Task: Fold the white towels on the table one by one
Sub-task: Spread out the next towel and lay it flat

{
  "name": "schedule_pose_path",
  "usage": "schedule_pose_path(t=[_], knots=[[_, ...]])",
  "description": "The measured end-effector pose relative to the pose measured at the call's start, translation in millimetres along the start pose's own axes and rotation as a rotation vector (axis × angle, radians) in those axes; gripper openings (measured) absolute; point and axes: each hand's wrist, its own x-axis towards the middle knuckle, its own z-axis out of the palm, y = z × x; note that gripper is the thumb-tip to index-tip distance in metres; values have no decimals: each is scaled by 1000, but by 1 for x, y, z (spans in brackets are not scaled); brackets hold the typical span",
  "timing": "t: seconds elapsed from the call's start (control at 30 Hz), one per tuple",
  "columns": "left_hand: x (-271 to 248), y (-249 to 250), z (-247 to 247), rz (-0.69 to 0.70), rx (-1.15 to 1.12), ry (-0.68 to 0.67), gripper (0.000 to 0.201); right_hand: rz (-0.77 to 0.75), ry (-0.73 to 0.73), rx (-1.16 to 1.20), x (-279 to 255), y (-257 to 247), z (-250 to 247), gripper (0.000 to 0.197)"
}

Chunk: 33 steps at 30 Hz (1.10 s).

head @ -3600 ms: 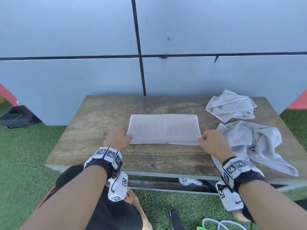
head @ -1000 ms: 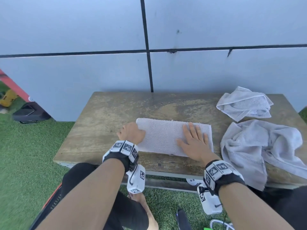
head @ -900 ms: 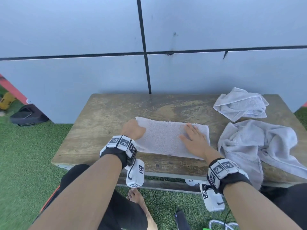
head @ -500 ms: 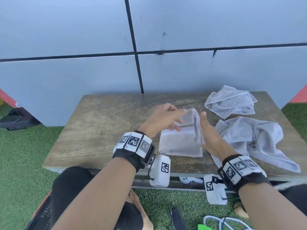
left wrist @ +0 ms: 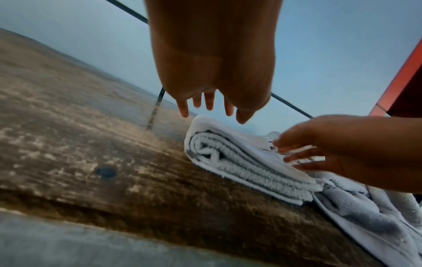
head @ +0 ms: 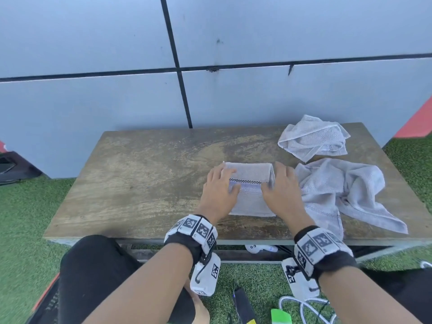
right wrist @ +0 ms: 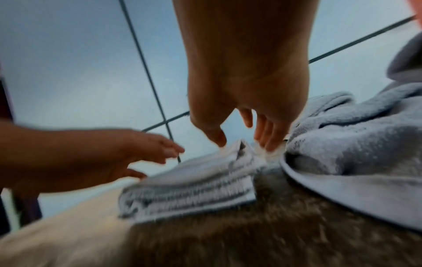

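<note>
Both the left hand (head: 218, 192) and right hand (head: 281, 194), fingers straight, flatten the folded towel (head: 249, 190); next, probably take the crumpled towel (head: 346, 190).

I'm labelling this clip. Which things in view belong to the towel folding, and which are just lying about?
Job: folded towel under left hand and right hand; two unfolded towels; table.
Lying about: white cable, green item, on grass.

A grey panelled wall (head: 257, 31) stands behind; green artificial grass (head: 21, 218) covers the ground.
</note>
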Motion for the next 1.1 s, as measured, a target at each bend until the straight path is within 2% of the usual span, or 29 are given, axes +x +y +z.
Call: schedule_pose_path(t=[0.03, 0.13, 0.17, 0.2, 0.27, 0.33, 0.4, 0.47, 0.5, 0.6, 0.73, 0.8, 0.87, 0.93, 0.97, 1.1], knots=[[0, 0, 3, -9, 24, -33, 50, -53, -33, -42, -2, 2, 7, 63], [-3, -1, 13, -59, 73, -192, 56, -70, -289, -160, -15, 8, 33, 75], [-4, -3, 17, -80, 31, -203, 54, -87, -294, -195, -19, 12, 42, 79], [-4, -6, 19, -90, -44, -166, 49, -98, -279, -223, -22, 14, 46, 78], [-3, -10, 20, -121, -205, 28, 42, -91, -271, -227, -23, 13, 47, 72], [0, -10, 15, -252, -277, 154, 45, -73, -301, -212, -22, 9, 44, 71], [7, -9, 10, -424, -272, 92, 46, -60, -316, -196, -21, 8, 42, 71], [14, -8, 5, -496, -273, 9, 19, -56, -350, -168, -20, 8, 41, 71], [16, -7, 2, -500, -282, -2, 14, -57, -369, -153, -20, 7, 40, 71], [18, -6, -6, -457, -348, -90, 21, -30, -339, -39, -23, 2, 33, 80], [9, 10, -29, -323, -432, -89, 19, 190, -231, 141, -25, -15, 23, 97], [2, 12, -49, -253, -497, -41, 20, 340, -242, 215, -21, -31, 12, 94], [-7, 11, -78, -203, -570, 17, 24, 387, -330, 373, -16, -48, 0, 79], [-24, 4, -112, -152, -655, 73, 26, 302, -455, 583, -14, -74, -11, 49], [-35, -1, -132, -138, -686, 106, 29, 227, -526, 639, -13, -91, -15, 41], [-96, -38, -211, -167, -826, 326, 47, -62, -631, 602, -7, -186, -5, 42]])
